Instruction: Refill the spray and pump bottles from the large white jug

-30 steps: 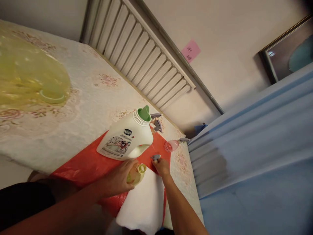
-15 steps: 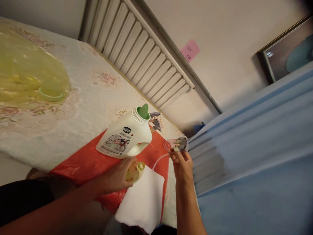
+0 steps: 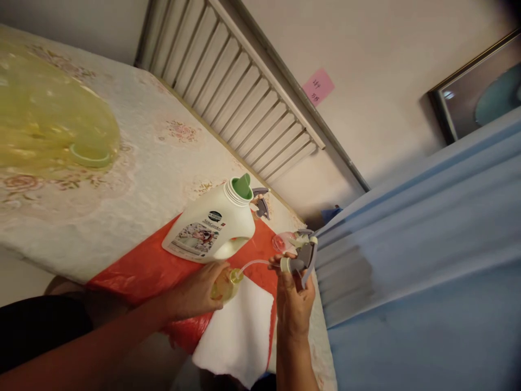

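- The left hand (image 3: 195,293) wraps its fingers around a small yellowish bottle (image 3: 224,284), holding it upright on the white towel (image 3: 240,331); the grip is unchanged from half a second ago.
- The right hand (image 3: 293,301) pinches a grey spray trigger head (image 3: 302,262) between thumb and fingertips; a second ago it was only touching a grey piece lying on the red plastic sheet (image 3: 150,266).
- The trigger head's clear dip tube (image 3: 254,264) now arcs from those fingers to the bottle's open mouth, where half a second ago it hung short of it, so the tube looks to be entering the bottle.
- Just beyond the left fingers lies a white detergent jug (image 3: 211,228) with a green spout (image 3: 243,186), on its side.
- Past the right fingertips sits a pink round piece (image 3: 284,241); further off, a second grey trigger (image 3: 260,202).
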`<control>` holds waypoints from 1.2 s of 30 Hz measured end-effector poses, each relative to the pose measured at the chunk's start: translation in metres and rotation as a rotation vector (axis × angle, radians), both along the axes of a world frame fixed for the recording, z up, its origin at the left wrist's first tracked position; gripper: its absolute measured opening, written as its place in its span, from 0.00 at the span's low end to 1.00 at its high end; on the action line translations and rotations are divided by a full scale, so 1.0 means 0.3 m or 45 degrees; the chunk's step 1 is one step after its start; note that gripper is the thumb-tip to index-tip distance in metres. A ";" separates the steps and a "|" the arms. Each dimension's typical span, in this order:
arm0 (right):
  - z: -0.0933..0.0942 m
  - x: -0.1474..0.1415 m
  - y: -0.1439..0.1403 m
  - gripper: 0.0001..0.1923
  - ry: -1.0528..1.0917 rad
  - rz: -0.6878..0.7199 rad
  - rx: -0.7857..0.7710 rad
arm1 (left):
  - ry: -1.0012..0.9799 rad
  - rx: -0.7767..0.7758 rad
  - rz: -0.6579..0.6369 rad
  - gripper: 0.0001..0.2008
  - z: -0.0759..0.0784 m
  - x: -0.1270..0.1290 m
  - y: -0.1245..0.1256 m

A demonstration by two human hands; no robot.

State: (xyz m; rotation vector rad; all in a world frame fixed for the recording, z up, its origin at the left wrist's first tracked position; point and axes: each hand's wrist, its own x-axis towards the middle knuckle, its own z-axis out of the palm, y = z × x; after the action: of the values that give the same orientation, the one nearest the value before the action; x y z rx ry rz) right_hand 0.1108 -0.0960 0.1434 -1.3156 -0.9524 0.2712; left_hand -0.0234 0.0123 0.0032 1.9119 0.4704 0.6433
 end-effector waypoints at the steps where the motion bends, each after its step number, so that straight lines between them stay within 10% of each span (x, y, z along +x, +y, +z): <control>1: -0.022 0.005 -0.008 0.15 -0.005 0.008 -0.030 | -0.003 -0.001 0.002 0.38 0.003 0.000 0.000; 11: -0.219 -0.007 -0.014 0.17 0.064 0.191 -0.386 | -0.015 -0.002 -0.034 0.37 0.030 0.001 0.006; 36: -0.228 0.031 0.012 0.16 0.077 0.136 -0.447 | -0.018 0.009 -0.032 0.39 -0.004 0.010 0.006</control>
State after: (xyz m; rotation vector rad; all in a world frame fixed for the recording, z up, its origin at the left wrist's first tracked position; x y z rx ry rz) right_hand 0.1201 -0.0923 0.0752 -1.5675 -0.9535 0.5779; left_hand -0.0204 0.0142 0.0021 1.9155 0.4350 0.6427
